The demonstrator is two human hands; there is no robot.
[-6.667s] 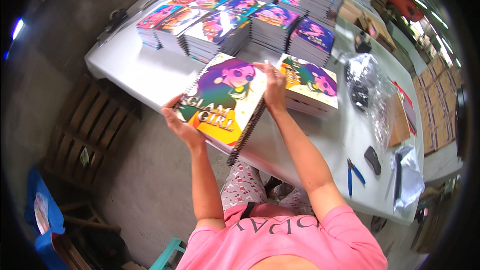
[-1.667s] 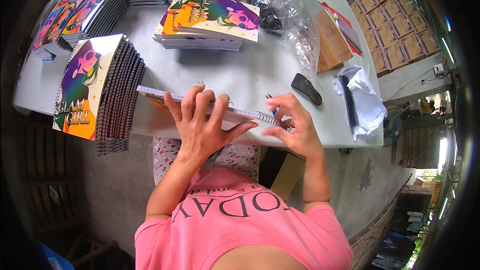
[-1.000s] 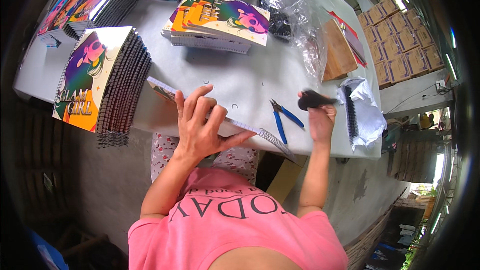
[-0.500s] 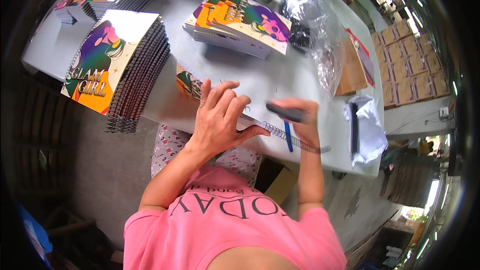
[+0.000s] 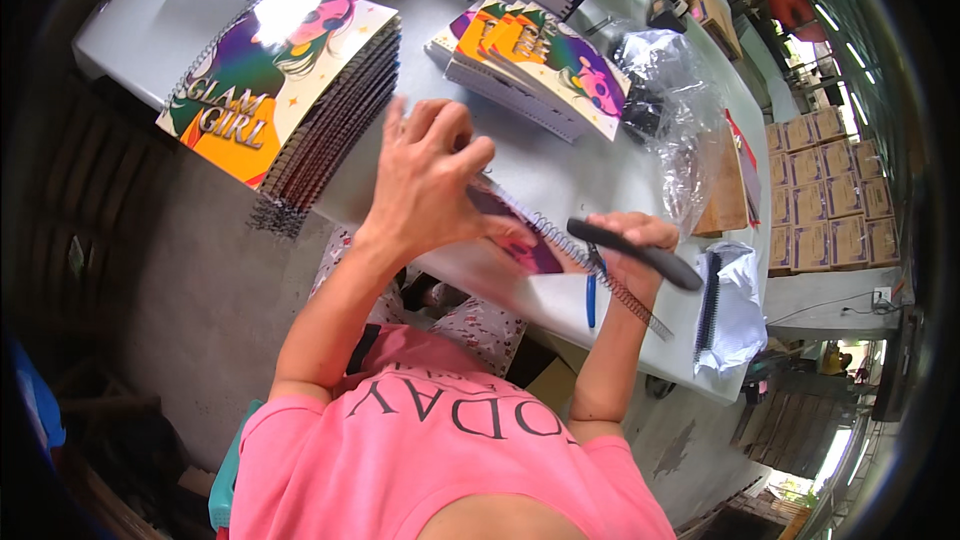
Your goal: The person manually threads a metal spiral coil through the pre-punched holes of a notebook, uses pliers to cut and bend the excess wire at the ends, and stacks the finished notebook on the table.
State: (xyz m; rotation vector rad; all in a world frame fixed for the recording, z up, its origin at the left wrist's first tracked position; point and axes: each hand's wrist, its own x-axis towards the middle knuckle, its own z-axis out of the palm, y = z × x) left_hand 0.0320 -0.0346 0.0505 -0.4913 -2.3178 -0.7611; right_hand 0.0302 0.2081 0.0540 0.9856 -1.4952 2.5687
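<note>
The notebook is held by the left hand, its thumb laid along the cover and its other fingers curled above; the fingertips behind are hidden. It is held tilted over the near edge of the white surface, with more of its dark, colourful cover shown than half a second ago. A wire coil is seen along the notebook's spine, its free end stretched past the notebook's corner. By the right hand a black, oblong tool is gripped between thumb and fingers, its left end close to the coil; whether they touch cannot be told. In the earliest of the last four frames that tool was left lying on the surface, and the coil was pinched instead. Blue-handled pliers are partly covered by the coil, near the near edge. Toward the left corner a stack of bound notebooks is set; farther in, a fanned stack; toward the right edge, a clear plastic bag and, nearer the right corner, crumpled white paper.
</note>
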